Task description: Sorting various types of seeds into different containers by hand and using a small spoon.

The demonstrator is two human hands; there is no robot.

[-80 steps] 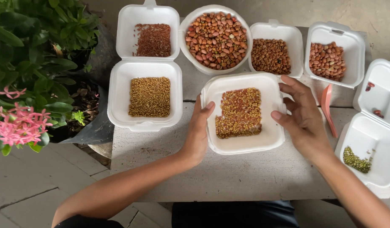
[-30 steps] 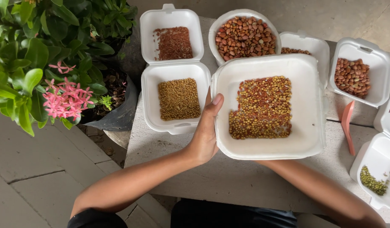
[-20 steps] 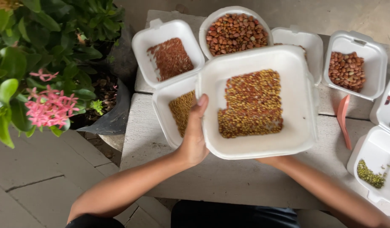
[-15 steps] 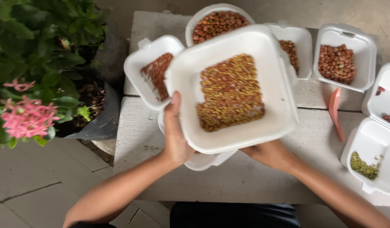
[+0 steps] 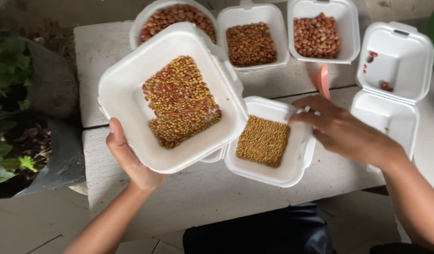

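Two hands at work over a pale concrete bench point(image 5: 188, 197). The left hand point(image 5: 130, 160) grips the near-left rim of a white foam tray of mixed red and yellow seeds point(image 5: 172, 96), thumb up over the edge, fingers hidden beneath. The tray is lifted clear of the bench and tilted slightly, its seed layer bunched toward the middle.

Change noted against the earlier views — the tray lay flat on the bench with both hands at its sides; it then rose, carried by both hands, and now rests in the left hand alone. The right hand point(image 5: 341, 131) has come out from under it and reaches, fingers loosely spread and holding nothing, to the far rim of the foam tray of small golden grains point(image 5: 268, 141), which sits on the bench partly tucked under the raised tray. Fingertips appear to touch that rim; contact cannot be confirmed.

Judgement: the lifted tray is now a one-handed load — a further tilt could let seeds slide to the low edge.

Surroundings: at the far side, a round bowl of reddish-brown beans point(image 5: 172, 16), a tray of small brown beans point(image 5: 252, 40), a tray of pinkish beans point(image 5: 318, 33). At right, an open hinged foam box point(image 5: 395, 70) nearly bare, a few red beans in its lid. A pink strip point(image 5: 324, 82) lies beside it. Potted plants point(image 5: 10, 108) at left.
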